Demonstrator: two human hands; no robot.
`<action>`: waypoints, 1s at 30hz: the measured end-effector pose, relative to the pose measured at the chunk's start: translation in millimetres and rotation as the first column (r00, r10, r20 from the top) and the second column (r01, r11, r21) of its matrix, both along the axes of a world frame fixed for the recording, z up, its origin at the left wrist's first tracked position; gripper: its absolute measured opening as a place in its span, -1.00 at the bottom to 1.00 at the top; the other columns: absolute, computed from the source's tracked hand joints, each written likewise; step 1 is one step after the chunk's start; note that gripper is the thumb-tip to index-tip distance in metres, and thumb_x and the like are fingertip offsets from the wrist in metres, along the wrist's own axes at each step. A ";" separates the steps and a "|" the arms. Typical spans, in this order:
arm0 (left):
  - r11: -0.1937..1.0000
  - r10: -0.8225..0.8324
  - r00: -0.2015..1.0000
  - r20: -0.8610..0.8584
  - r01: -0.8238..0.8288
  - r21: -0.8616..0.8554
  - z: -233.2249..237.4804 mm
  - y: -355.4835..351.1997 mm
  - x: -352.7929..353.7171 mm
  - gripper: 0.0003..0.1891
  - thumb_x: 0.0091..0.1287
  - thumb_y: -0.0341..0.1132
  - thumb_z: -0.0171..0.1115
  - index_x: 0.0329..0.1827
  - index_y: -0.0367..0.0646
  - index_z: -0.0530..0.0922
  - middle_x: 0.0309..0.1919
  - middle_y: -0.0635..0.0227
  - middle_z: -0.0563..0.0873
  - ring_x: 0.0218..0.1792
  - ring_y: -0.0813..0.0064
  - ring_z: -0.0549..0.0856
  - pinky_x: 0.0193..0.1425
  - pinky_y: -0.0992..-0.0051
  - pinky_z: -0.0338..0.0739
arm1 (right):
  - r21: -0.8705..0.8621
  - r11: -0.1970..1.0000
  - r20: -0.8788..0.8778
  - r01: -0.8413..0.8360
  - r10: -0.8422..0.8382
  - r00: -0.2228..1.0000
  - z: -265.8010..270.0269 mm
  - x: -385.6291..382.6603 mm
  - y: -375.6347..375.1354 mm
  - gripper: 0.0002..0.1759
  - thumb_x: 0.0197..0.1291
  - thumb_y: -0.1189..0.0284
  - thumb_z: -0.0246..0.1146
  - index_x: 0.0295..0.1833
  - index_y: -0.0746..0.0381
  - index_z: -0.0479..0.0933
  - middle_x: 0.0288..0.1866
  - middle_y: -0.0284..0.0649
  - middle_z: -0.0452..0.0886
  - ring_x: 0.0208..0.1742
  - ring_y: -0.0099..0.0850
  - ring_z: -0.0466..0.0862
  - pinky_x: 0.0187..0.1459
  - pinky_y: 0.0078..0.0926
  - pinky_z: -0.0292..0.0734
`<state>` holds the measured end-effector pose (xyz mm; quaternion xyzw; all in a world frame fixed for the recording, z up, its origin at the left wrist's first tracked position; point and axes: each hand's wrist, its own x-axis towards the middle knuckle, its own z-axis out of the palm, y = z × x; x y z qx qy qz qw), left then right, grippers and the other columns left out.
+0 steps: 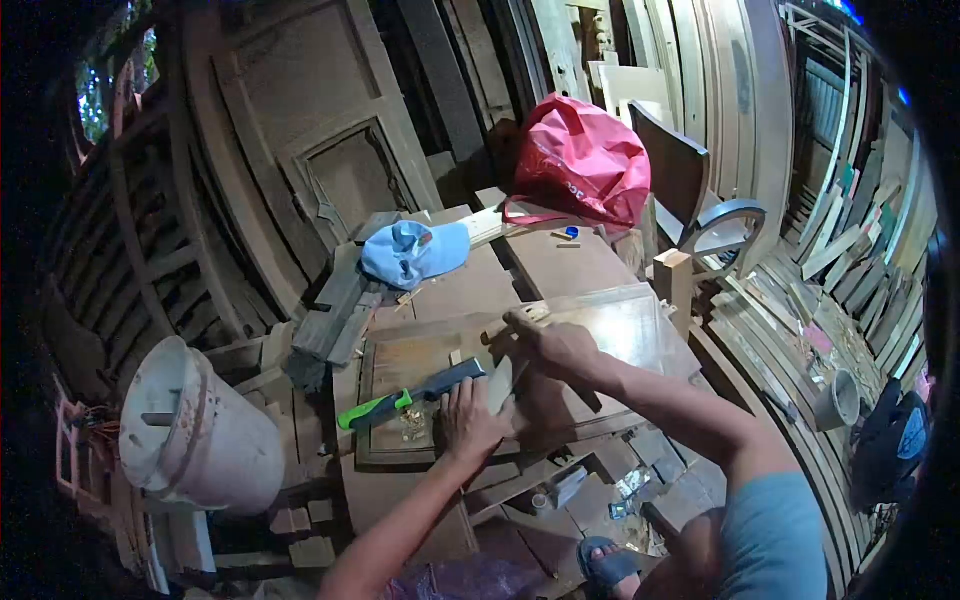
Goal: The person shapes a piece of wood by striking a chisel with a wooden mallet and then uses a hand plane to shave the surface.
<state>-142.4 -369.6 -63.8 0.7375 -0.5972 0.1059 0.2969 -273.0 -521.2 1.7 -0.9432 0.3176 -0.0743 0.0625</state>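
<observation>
My left hand (472, 418) lies low on the wooden panel (400, 355), its fingers beside the dark head of a tool with a green and black handle (375, 410). A pale flat piece (503, 383) stands by its thumb; whether the hand grips it is unclear. Farther right and higher, my right hand (553, 348) is closed around something I cannot make out, over the panel. A dark strip shows below its wrist. Small brass-coloured pieces (412, 424) rest on the panel near the tool.
Behind the panel are a light blue cap (415, 252), a pink-red bag (582, 160) and a blue cap-like item (572, 232). A large white bucket (225, 440) stands left. A chair (675, 170) and wooden post (673, 290) stand right. Scraps lie below.
</observation>
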 end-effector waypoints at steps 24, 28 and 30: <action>0.996 -0.028 0.999 -0.019 0.026 -0.085 -3.1 -1.0 -0.8 -0.60 -0.02 -0.06 0.34 -0.27 -0.13 0.46 -0.29 0.20 0.48 -0.19 0.12 0.50 -0.15 0.17 0.31 | 0.058 0.998 -0.075 -0.009 0.013 0.997 -5.2 -7.0 3.5 -0.16 0.22 0.35 0.07 0.53 -0.15 -0.20 -0.48 0.00 0.65 -0.46 -0.05 0.69 -0.51 -0.11 0.53; 0.997 -0.052 0.998 0.031 0.054 -0.063 -1.1 1.6 0.2 -0.69 -0.05 -0.21 0.34 -0.30 -0.16 0.50 -0.28 0.20 0.49 -0.18 0.13 0.50 -0.13 0.18 0.32 | 0.110 0.990 -0.119 -0.089 0.102 0.988 -10.8 -4.5 33.6 -0.11 0.21 0.40 0.07 0.55 -0.18 -0.26 -0.45 0.01 0.65 -0.47 -0.05 0.68 -0.46 -0.08 0.55; 0.992 -0.088 0.996 0.030 0.091 -0.092 -3.0 3.3 2.2 -0.74 -0.04 -0.28 0.33 -0.30 -0.13 0.52 -0.29 0.19 0.50 -0.19 0.12 0.51 -0.15 0.17 0.33 | 0.098 0.978 -0.067 -0.183 0.190 0.980 -4.3 -7.4 39.1 -0.12 0.24 0.34 0.07 0.54 -0.24 -0.28 -0.44 0.03 0.65 -0.47 -0.04 0.68 -0.46 -0.08 0.55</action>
